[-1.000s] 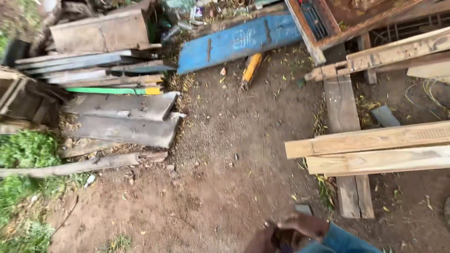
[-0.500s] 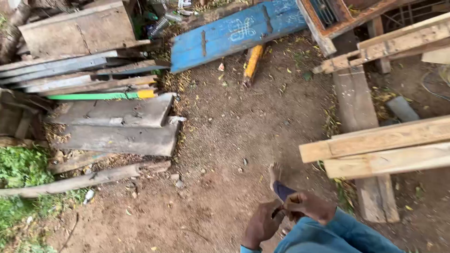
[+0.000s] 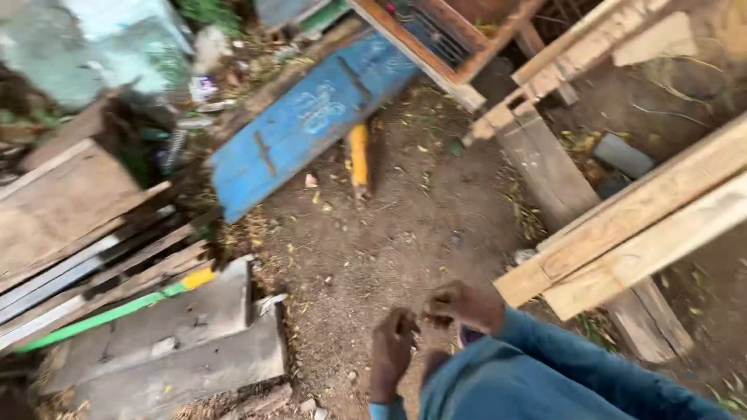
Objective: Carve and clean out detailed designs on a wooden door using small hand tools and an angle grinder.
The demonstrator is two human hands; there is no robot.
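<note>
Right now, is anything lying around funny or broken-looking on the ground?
Yes. A blue board lies crooked on the dirt, its paint scratched and worn, with a yellow stick beside it. Grey planks are heaped unevenly at left.

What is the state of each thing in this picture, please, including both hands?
left hand: fingers curled, holds nothing visible
right hand: fingers bent, close to the left hand, its grip unclear from blur
blue board: flat on the ground, paint worn
yellow stick: lying on the soil
pale wooden planks: stacked, raised above the ground
grey boards: lying flat, weathered
</note>
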